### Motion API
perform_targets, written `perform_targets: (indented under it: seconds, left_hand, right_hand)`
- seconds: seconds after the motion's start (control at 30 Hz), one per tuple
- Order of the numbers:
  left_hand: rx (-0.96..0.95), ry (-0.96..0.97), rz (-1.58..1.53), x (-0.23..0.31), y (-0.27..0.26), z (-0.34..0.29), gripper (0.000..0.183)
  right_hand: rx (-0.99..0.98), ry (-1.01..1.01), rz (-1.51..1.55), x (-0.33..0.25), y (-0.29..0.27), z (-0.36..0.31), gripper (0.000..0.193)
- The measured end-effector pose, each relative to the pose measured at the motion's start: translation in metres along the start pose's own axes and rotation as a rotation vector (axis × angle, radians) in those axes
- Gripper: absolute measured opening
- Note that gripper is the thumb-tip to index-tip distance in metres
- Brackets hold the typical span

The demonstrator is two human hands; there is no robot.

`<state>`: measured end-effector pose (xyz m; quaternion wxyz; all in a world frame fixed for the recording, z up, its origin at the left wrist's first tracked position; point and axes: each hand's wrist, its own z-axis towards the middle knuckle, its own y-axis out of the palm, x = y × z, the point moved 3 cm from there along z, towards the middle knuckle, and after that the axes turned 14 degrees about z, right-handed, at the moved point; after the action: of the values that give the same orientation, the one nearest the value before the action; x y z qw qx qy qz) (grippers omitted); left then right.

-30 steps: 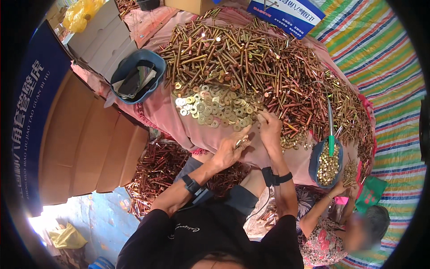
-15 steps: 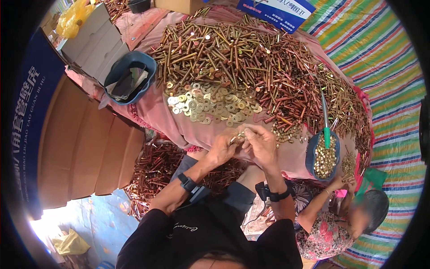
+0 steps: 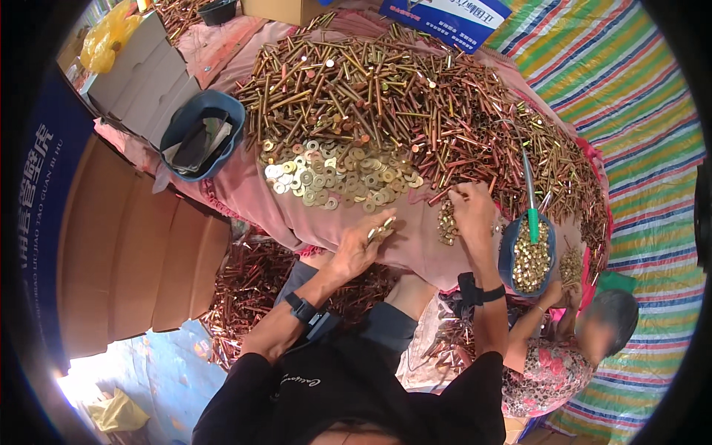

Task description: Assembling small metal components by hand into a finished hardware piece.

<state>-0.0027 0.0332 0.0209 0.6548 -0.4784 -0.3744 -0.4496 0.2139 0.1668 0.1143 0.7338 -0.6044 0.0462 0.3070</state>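
My left hand (image 3: 356,248) is closed round several small gold-coloured metal fasteners (image 3: 382,228), whose shiny ends stick out past the fingers; their exact kind is hard to make out. It hovers over the pink cloth, just below a spread of flat gold washers (image 3: 326,178). Off to the right, my right hand (image 3: 475,211) reaches down with bent, closed fingers at the edge of the heap of copper-coloured bolts (image 3: 475,141). A small pile of gold nuts (image 3: 447,224) lies beside that hand. What its fingertips hold, if anything, is hidden.
A blue tub of gold nuts (image 3: 532,259) with a green-handled tool (image 3: 533,222) stands at the right. Another blue tub (image 3: 194,174) holds dark items at the left. A person (image 3: 560,363) works at the lower right. Large cardboard boxes (image 3: 126,245) line the left side.
My hands were together over the cloth. The right hand has moved away to the right, to the heap's edge; the left keeps its fasteners and has shifted slightly left.
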Motion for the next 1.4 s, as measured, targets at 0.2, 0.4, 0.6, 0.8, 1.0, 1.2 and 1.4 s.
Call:
perform_targets:
  seconds: [0.2,0.4,0.6,0.8,1.0,1.2,1.4]
  left_hand:
    - [0.066,0.110,0.025,0.004,0.003,0.006,0.035]
    - [0.075,0.199,0.095,-0.006,0.006,0.004,0.038]
    - [0.155,0.254,0.134,0.002,-0.002,0.004,0.043]
    - [0.124,0.093,-0.048,-0.007,0.003,-0.002,0.032]
    - [0.070,-0.090,-0.304,-0.006,0.009,-0.003,0.035]
    - [0.128,-0.073,-0.290,0.000,0.003,-0.002,0.041]
    - [0.109,-0.044,-0.110,-0.001,0.003,-0.001,0.039]
  right_hand:
    - [0.001,0.335,1.146,-0.059,-0.003,-0.024,0.025]
    - [0.099,0.101,1.170,-0.095,0.019,-0.038,0.043]
    - [0.009,-0.357,0.621,-0.106,0.025,-0.049,0.038]
    - [-0.104,0.049,0.565,-0.084,0.021,-0.064,0.025]
    - [0.024,0.176,0.235,0.011,-0.002,-0.055,0.023]
    - [0.067,0.110,0.077,0.006,0.009,-0.047,0.023]
    - [-0.111,0.073,-0.157,0.011,0.028,-0.014,0.022]
